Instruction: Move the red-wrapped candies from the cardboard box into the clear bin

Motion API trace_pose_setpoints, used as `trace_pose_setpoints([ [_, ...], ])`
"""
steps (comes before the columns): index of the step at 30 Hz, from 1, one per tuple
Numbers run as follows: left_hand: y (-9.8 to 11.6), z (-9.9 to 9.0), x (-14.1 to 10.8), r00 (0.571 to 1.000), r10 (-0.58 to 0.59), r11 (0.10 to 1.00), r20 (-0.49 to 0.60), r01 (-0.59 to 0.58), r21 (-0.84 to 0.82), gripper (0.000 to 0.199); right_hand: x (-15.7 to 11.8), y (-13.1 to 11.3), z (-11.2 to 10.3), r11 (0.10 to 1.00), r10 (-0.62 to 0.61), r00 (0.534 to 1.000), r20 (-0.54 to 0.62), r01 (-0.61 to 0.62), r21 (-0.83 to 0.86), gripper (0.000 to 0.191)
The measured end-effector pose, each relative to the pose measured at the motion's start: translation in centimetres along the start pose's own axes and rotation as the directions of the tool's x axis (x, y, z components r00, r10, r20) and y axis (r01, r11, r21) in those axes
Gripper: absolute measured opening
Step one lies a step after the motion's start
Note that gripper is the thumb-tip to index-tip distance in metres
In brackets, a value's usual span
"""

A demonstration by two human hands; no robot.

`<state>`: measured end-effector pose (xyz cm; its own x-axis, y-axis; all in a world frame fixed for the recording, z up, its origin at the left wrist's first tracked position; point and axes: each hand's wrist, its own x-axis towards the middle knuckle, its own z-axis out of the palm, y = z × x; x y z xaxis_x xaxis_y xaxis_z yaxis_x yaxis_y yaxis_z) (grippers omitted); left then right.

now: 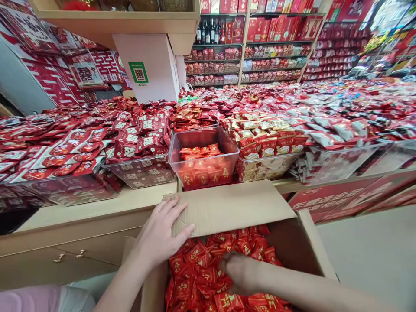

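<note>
Inside the open cardboard box (316, 247) before us, shiny red packets (208, 274) with gold print lie in a loose heap, their wrappers crinkled and pinched at the ends. Our right hand (241, 272) reaches in from the right, forearm slanting across the box, wrist low and fingers curled down among the packets; the fingertips are hidden, so we cannot tell whether they close on any. Our left hand (167, 229) lies palm down across the left end of the raised flap (234, 203), fingers stretched toward its upper edge and thumb spread wide along its flat, matte brown face.

Just beyond the flap, we see a clear, stiff plastic tub (201, 135) with sloping walls, partly filled with similar red packets (205, 173). To its left, maroon bags (146, 135) with pale print pile above their bin; to its right, glossy durian packs (269, 145) stand in rows. These containers rest on a smooth, pale wooden counter (136, 198). Farther back, we face a smooth white box (147, 65) and shelves holding dark glass bottles (212, 34).
</note>
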<state>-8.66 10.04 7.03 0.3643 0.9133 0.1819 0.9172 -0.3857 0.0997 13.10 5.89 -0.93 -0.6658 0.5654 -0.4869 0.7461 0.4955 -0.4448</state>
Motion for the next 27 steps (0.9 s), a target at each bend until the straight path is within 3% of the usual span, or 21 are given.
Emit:
trace_pose_setpoints([
  [2,0.1,0.0,0.1,1.0,0.0,1.0,0.011,0.0,0.01,0.058,1.2,1.2,3.4,0.992,0.087,0.994,-0.061,-0.093,-0.086,0.051],
  [5,0.2,-0.1,0.2,1.0,0.003,1.0,0.012,-0.003,0.025,0.059,2.1,2.0,5.6,0.984,0.108,0.989,-0.099,-0.12,-0.128,0.042],
  [8,0.4,-0.2,0.2,1.0,0.019,0.999,0.005,-0.019,0.041,0.06,2.4,2.2,5.7,0.988,0.124,0.988,-0.097,-0.132,-0.08,0.021],
  [11,0.6,-0.3,0.2,1.0,0.024,0.999,0.004,-0.024,0.046,0.06,2.4,2.8,5.6,0.996,0.088,0.975,-0.203,-0.081,0.042,0.004],
  [13,0.6,-0.2,0.3,1.0,0.025,0.999,0.002,-0.025,0.041,0.06,2.1,3.5,5.5,0.992,0.056,0.951,-0.303,-0.019,0.124,0.006],
  [15,0.4,-0.1,0.5,0.999,0.037,0.999,-0.013,-0.036,0.032,0.059,1.4,4.1,5.1,0.962,0.079,0.898,-0.432,0.044,0.268,0.012],
  [17,0.1,0.0,0.6,0.996,0.059,0.998,-0.06,-0.058,0.012,0.057,0.6,4.5,4.5,0.854,0.184,0.831,-0.524,0.129,0.504,0.016],
  [19,0.1,0.0,0.3,0.977,0.093,0.994,-0.194,-0.102,-0.036,0.047,-0.2,4.5,3.8,0.633,0.311,0.789,-0.53,0.244,0.735,0.017],
  [21,0.9,0.0,-0.7,0.906,0.136,0.978,-0.4,-0.188,-0.093,0.034,-1.1,4.1,3.1,0.43,0.371,0.788,-0.491,0.322,0.843,0.021],
  [23,2.5,0.2,-2.3,0.809,0.163,0.944,-0.565,-0.294,-0.149,0.035,-1.9,3.4,2.5,0.313,0.389,0.79,-0.474,0.37,0.875,0.024],
  [25,4.9,1.0,-4.1,0.82,0.143,0.894,-0.555,-0.347,-0.282,0.041,-2.8,2.6,2.2,0.259,0.378,0.798,-0.47,0.396,0.881,0.026],
  [27,7.4,2.5,-5.5,0.919,-0.042,0.851,-0.392,-0.173,-0.497,0.037,-3.5,1.8,2.0,0.215,0.345,0.815,-0.465,0.414,0.885,0.027],
])
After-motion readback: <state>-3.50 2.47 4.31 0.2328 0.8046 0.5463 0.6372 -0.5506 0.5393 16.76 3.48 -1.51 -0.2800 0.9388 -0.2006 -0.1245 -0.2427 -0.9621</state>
